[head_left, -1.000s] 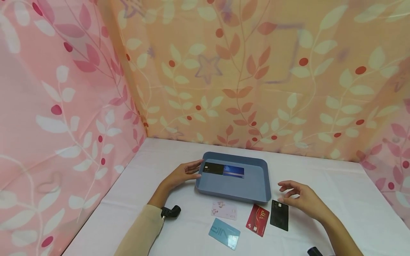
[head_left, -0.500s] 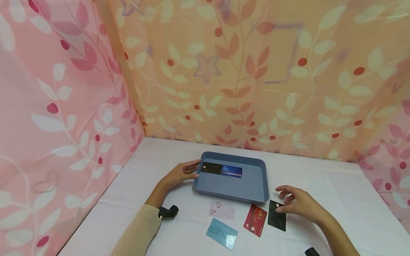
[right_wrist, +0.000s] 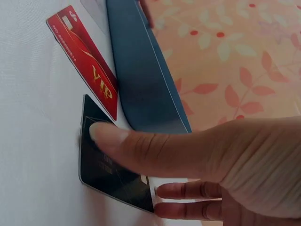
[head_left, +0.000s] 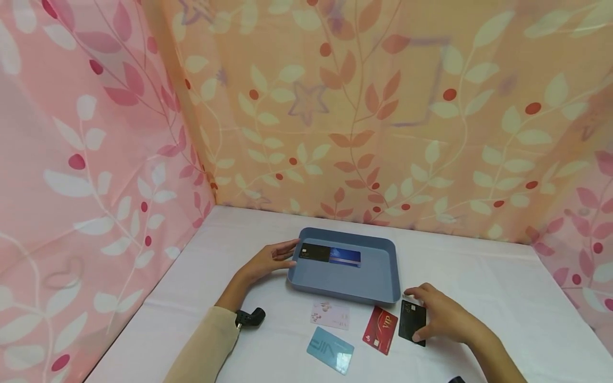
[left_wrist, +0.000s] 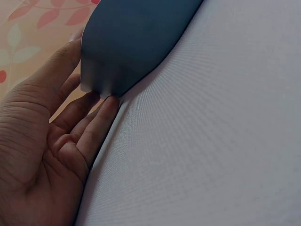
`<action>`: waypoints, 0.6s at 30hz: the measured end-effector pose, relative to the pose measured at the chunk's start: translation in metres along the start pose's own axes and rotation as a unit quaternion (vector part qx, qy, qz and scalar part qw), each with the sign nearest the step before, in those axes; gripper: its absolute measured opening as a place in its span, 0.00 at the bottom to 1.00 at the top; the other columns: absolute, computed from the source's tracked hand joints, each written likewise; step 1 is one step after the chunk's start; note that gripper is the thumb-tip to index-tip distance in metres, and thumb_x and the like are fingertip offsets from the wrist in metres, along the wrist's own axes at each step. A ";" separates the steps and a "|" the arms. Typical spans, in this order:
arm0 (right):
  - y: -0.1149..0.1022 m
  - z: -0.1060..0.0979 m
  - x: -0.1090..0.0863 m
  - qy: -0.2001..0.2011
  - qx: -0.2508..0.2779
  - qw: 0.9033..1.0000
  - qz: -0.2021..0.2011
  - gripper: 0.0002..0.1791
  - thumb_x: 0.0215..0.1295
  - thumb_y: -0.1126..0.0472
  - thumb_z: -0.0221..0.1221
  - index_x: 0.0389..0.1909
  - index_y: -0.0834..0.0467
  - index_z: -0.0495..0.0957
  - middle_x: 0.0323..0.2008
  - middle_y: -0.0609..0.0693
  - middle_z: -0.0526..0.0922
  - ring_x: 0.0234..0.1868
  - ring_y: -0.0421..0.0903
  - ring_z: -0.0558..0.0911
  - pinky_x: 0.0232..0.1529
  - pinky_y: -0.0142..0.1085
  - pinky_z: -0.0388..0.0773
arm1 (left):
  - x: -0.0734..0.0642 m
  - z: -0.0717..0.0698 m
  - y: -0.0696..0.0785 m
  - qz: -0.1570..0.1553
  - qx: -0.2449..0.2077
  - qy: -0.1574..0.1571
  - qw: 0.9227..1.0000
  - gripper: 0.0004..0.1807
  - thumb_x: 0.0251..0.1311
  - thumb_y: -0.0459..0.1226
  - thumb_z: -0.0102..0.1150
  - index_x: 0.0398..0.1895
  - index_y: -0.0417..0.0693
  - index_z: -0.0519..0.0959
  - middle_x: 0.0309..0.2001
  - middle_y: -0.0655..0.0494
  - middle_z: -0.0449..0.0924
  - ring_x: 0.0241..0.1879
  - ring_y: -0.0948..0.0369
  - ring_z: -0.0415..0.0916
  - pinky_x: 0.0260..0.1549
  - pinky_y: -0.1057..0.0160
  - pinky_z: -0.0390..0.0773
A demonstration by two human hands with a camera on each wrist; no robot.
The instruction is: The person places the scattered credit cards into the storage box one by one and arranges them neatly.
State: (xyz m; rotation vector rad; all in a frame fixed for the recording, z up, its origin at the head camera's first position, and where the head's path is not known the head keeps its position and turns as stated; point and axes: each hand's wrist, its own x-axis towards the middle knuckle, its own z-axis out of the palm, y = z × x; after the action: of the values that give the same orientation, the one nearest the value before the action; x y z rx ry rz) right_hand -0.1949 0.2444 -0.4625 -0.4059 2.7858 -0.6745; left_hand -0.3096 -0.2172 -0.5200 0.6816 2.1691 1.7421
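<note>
Left hand [head_left: 265, 261], fingers loosely spread, touched side of tray [head_left: 345, 281]; right hand [head_left: 445, 314], half-closed, gripped black card [head_left: 409, 322] by opposite ends, just beside red card [head_left: 380, 330]. Remotely, I judged card light, stiff, slippery: best held by edges.

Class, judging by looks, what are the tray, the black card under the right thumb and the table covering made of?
Tray: probably moulded plastic, low-sheen, given its even colour and rounded corners.
Black card: likely smooth plastic, thin with a pale edge; laminated paper is possible.
Table covering: apparently matte cloth; fine ribbing shows.
</note>
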 end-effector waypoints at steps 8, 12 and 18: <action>-0.012 0.005 -0.004 -0.009 -0.074 0.997 -0.002 0.54 0.20 0.50 0.88 0.59 0.55 0.77 0.52 0.53 0.74 0.48 0.51 0.75 0.44 0.54 0.84 | 0.000 0.000 0.002 -0.004 0.010 -0.003 1.000 0.40 0.65 0.38 0.68 0.78 0.51 0.63 0.76 0.52 0.62 0.73 0.53 0.63 0.67 0.54 0.68; -0.013 0.007 -0.005 -0.002 -0.080 0.997 0.001 0.53 0.19 0.50 0.88 0.57 0.54 0.77 0.51 0.52 0.74 0.48 0.51 0.75 0.44 0.54 0.84 | -0.001 0.001 0.003 -0.008 0.011 -0.002 1.000 0.40 0.65 0.38 0.68 0.78 0.52 0.63 0.76 0.51 0.62 0.73 0.53 0.63 0.67 0.56 0.69; -0.015 0.009 -0.004 0.005 -0.086 0.996 -0.002 0.51 0.20 0.51 0.88 0.54 0.55 0.76 0.49 0.53 0.74 0.47 0.50 0.75 0.47 0.56 0.83 | -0.001 0.001 0.003 -0.006 0.002 -0.002 1.000 0.40 0.65 0.37 0.68 0.78 0.51 0.63 0.77 0.51 0.61 0.73 0.53 0.63 0.67 0.57 0.69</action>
State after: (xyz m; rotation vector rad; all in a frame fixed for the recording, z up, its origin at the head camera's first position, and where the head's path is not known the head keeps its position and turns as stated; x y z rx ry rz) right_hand -0.1855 0.2290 -0.4622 -0.4425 2.8632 -0.4383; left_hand -0.3078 -0.2169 -0.5176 0.6701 2.1708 1.7283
